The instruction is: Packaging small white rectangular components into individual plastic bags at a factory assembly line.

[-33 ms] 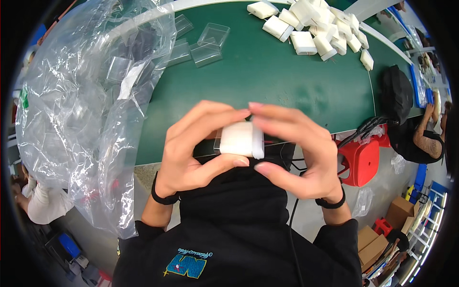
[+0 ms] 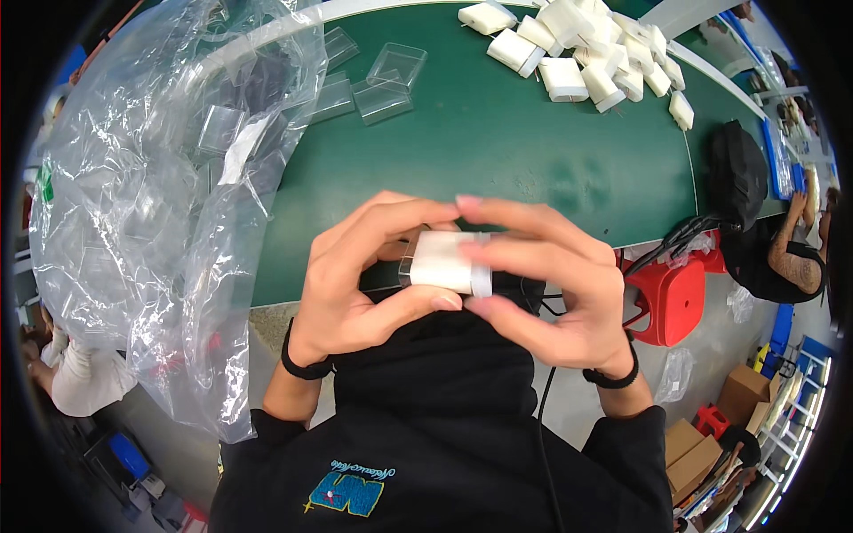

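Just beyond the front edge of the table, my left hand [image 2: 351, 275] grips a white block with rounded edges [image 2: 440, 262]. Its thumb presses the near side and its fingers curl over the far side. A clear plastic cover [image 2: 405, 271] with thin metal pins inside shows at the block's left end, partly hidden by the hand. The right end has a pale grey band [image 2: 482, 282]. My right hand [image 2: 555, 275] closes round that end, thumb at the near corner and a finger across the top; its fingertips are somewhat blurred.
Several similar white blocks [image 2: 564, 80] lie heaped on the green table [image 2: 426, 160] at the far right. Clear plastic covers [image 2: 384, 99] lie at the back left, beside a large clear bag [image 2: 160, 204]. A red stool [image 2: 668, 302] and a black bag [image 2: 736, 164] are to the right.
My right fingers and thumb have moved slightly left, onto the right end of the block. The block has tilted a little; my left hand keeps its grip.
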The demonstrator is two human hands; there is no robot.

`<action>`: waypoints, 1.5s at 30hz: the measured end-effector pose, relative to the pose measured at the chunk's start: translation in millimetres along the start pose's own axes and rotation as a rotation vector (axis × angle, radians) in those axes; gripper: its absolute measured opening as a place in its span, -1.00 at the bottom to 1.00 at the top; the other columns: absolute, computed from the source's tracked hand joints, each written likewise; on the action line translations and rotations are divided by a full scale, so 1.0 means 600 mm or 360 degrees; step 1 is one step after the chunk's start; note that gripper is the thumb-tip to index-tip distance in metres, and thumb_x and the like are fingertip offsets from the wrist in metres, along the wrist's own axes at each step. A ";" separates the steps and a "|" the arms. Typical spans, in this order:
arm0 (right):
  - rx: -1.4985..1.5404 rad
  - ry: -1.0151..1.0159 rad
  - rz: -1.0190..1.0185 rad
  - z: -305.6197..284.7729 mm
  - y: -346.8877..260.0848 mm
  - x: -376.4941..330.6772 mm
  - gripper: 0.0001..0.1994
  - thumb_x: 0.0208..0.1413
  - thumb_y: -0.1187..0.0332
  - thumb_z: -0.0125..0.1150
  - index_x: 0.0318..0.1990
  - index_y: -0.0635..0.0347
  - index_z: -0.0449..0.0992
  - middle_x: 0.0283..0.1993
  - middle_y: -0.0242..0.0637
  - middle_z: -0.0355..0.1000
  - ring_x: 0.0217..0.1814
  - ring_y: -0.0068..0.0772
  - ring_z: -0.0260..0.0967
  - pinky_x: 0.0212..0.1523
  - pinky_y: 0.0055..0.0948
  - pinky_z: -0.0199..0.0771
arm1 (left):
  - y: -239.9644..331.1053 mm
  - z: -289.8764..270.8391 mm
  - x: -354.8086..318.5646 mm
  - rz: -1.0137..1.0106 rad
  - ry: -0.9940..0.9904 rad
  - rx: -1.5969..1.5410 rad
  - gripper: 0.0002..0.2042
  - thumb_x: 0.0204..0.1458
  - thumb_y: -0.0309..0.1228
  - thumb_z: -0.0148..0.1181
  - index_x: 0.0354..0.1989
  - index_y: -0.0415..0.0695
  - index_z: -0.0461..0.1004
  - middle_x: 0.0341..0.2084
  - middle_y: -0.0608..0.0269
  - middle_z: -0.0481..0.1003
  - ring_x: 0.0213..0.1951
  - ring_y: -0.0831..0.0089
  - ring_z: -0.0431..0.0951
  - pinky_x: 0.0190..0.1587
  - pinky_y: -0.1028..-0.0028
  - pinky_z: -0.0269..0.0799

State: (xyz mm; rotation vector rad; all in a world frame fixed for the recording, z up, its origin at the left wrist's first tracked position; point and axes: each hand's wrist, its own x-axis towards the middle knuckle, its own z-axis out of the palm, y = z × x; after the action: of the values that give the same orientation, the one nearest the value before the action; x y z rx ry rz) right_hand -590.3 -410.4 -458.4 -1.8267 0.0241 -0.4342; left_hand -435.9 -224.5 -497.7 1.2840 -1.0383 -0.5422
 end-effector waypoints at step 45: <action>0.0018 0.0303 0.0105 0.040 0.002 0.000 -0.74 0.08 0.70 0.44 -0.05 0.42 0.71 -0.08 -0.01 0.66 -0.13 -0.30 0.67 -0.10 -0.42 0.69 | -0.001 -0.002 -0.001 0.0483 0.0121 0.0702 -0.40 -0.16 -0.27 0.69 0.00 -0.43 0.63 -0.18 -0.15 0.69 -0.16 0.07 0.74 -0.11 0.29 0.65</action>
State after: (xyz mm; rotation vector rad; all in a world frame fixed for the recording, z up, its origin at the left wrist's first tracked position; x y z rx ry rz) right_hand -582.8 -388.3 -464.9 -1.7629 0.2118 -0.5594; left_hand -435.3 -223.7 -498.2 1.4782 -1.3051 -0.0288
